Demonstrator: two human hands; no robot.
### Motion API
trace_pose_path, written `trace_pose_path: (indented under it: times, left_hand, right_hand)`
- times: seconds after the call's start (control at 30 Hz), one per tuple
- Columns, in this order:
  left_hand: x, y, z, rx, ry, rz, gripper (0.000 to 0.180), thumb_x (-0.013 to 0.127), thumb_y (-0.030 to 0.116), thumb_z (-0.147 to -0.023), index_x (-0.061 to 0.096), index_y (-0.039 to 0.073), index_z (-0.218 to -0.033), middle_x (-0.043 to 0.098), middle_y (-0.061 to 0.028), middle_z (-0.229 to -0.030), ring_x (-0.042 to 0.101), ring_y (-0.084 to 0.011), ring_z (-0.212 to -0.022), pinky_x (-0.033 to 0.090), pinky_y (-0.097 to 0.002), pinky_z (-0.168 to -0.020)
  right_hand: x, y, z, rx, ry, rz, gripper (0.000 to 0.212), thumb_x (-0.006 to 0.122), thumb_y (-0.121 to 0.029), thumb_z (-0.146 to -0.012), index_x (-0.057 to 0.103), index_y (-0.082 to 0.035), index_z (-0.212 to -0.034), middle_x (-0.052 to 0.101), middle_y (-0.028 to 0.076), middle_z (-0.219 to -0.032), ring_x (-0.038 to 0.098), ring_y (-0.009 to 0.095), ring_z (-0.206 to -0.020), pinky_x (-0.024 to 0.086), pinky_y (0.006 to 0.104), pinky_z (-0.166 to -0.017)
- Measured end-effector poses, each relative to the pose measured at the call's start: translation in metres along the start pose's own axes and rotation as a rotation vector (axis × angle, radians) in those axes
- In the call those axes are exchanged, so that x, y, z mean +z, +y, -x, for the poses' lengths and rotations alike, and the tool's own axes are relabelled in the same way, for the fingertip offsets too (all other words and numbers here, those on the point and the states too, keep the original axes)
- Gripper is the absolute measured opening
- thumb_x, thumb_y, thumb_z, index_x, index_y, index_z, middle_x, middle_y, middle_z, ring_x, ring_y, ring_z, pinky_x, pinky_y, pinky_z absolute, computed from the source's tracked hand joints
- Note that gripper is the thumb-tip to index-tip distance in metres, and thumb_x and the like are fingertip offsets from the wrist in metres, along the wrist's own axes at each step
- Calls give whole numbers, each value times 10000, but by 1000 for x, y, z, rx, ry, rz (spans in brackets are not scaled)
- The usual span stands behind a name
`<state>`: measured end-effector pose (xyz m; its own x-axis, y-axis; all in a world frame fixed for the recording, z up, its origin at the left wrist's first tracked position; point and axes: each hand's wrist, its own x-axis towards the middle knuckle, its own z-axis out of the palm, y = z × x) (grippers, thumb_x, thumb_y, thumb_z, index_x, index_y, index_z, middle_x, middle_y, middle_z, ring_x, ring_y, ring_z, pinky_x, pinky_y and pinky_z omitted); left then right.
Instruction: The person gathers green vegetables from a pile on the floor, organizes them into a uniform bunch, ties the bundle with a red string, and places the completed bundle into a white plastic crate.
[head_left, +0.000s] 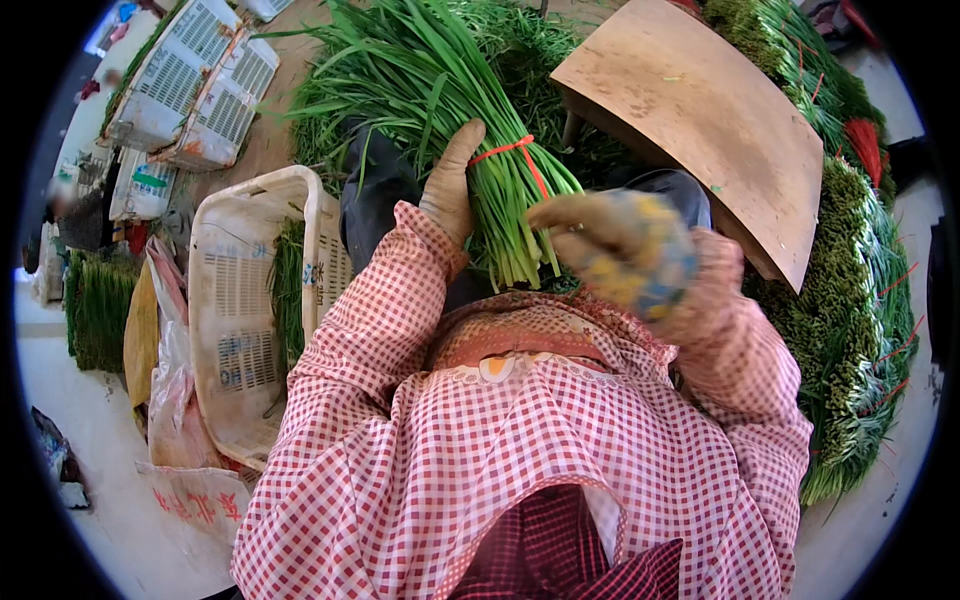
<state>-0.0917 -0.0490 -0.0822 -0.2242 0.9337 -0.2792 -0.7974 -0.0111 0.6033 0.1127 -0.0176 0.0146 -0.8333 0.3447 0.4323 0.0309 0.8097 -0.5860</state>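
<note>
My gloved left hand (455,185) is closed round a thick bunch of green Chinese chives (430,100), its thumb lying along the stems. A red band (520,145) is wrapped round the bunch, with one end trailing down over the stalks. The leaves spread up and to the left, while the pale cut ends point down toward my lap. Beside these ends is my right hand (625,245) in a stained yellow and blue glove, smeared by motion. Its bent fingers look apart, and nothing shows between them; whether the fingertips touch the stalks is unclear.
A curved brown board (700,120) stands at the right, with stacked banded bunches (850,300) beyond it. Loose greens (530,60) lie behind my bunch. At my left are a white plastic basket (230,400) holding some greens, more crates (190,80) and plastic sacks (170,330).
</note>
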Motion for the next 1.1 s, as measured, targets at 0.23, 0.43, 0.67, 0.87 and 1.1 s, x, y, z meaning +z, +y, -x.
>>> trace_pose_path:
  times: [0.23, 0.43, 0.67, 0.87, 1.1]
  left_hand:
    - [18, 9, 8, 56, 115, -53, 400, 641, 399, -845, 607, 91, -1099, 661, -79, -1013, 645, -218, -883, 539, -377, -806]
    - [-4, -9, 9, 34, 92, -8, 401, 608, 362, -875, 585, 63, -1141, 638, -106, -1078, 625, -240, -942, 516, -383, -862]
    - [-15, -35, 32, -33, 158, 82, 424, 646, 357, -846, 589, 66, -1149, 636, -104, -1105, 618, -254, -968, 508, -403, -883]
    - [-13, -35, 45, -97, 107, 103, 426, 698, 333, -809, 594, 75, -1131, 653, -99, -1062, 634, -244, -936, 524, -405, -862]
    - [-18, -35, 50, -130, 65, 35, 468, 735, 353, -775, 592, 108, -1147, 652, -60, -1066, 629, -225, -955, 526, -402, -857]
  right_hand:
    - [22, 12, -3, 451, -363, 69, 194, 593, -204, -877, 640, -48, -982, 656, 144, -855, 640, 296, -805, 504, 373, -708]
    - [36, 14, 15, 441, -454, 239, 257, 643, -281, -841, 623, -55, -963, 637, 139, -835, 628, 317, -801, 492, 398, -709]
    - [62, 17, 53, 371, -320, 113, 183, 620, -227, -859, 561, -58, -827, 600, 133, -736, 604, 316, -709, 480, 400, -639]
    - [63, 11, 60, 374, -419, -36, 171, 614, -220, -862, 576, -59, -819, 608, 136, -748, 615, 309, -720, 484, 397, -635]
    - [69, 12, 69, 350, -494, -102, 190, 593, -245, -876, 586, -56, -856, 613, 141, -777, 616, 309, -756, 487, 385, -655]
